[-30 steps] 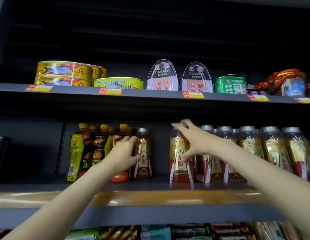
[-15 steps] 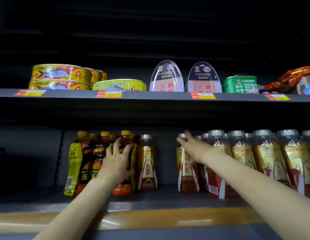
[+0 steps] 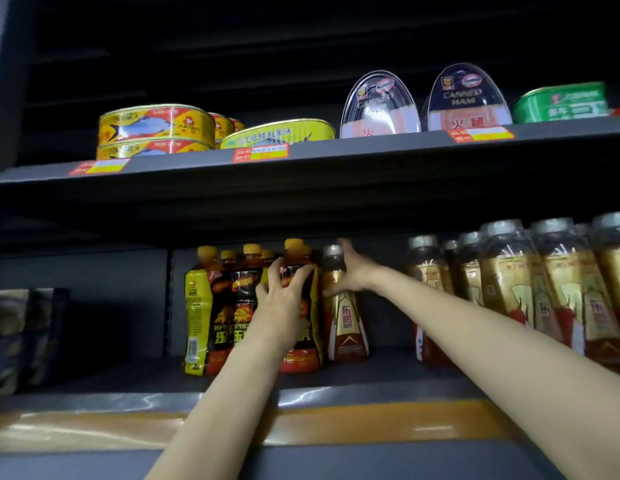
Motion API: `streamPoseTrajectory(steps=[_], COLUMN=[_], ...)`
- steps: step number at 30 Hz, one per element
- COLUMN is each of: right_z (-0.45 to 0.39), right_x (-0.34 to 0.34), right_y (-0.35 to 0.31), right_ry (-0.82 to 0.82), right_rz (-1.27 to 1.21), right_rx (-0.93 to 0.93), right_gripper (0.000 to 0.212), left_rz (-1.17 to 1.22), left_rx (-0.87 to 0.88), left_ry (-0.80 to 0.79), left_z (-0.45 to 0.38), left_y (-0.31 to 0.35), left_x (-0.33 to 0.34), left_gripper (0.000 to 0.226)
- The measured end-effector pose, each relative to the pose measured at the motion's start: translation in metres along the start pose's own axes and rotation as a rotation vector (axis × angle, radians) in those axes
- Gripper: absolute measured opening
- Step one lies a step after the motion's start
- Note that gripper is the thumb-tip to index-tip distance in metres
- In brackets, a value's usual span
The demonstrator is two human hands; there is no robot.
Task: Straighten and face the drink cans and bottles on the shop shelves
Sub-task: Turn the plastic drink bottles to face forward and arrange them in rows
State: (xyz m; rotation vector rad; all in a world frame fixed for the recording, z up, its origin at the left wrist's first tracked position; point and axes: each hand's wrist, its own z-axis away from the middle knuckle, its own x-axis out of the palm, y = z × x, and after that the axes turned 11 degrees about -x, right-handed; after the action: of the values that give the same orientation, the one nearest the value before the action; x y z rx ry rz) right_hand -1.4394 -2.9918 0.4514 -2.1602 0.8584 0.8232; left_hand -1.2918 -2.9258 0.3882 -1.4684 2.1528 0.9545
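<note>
Head cam: our left hand [image 3: 279, 303] wraps its fingers round the rightmost orange-cap bottle [image 3: 299, 344] on the mid shelf [image 3: 388, 379]. Right hand [image 3: 353, 271] is spread, thumb and palm touching the lone silver-cap bottle [image 3: 345, 327] just beside it. More silver-caps [image 3: 530, 282] stand well to the right, fish tins [image 3: 156, 131] on the shelf above.

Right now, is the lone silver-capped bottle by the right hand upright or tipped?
Upright: the silver-capped bottle stands base down on the shelf, cap on top, right hand touching its neck.

Yellow fish tins [image 3: 156, 130] and canned ham packs [image 3: 468, 98] line the upper shelf [image 3: 336, 157]
</note>
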Motion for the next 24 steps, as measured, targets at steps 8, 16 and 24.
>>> streamPoseTrajectory(steps=[8,16,24], right_z=[0.075,0.174,0.213], right_x=[-0.034,-0.080,-0.114], right_y=[-0.018,-0.013,-0.013], right_ry=[0.128,0.500,0.601], right_rz=[-0.080,-0.546,-1.073], right_rx=[-0.188,-0.206,-0.095], right_gripper=[0.096,0.080,0.087], left_rz=[0.027,0.101,1.155], left_rx=[-0.015,-0.031,-0.171], left_ry=[-0.010,0.076,-0.693], left_z=[0.004,0.012,0.088], left_y=[0.000,0.028,0.071], left_x=[-0.003,-0.027,-0.058], left_gripper=[0.072,0.047,0.026])
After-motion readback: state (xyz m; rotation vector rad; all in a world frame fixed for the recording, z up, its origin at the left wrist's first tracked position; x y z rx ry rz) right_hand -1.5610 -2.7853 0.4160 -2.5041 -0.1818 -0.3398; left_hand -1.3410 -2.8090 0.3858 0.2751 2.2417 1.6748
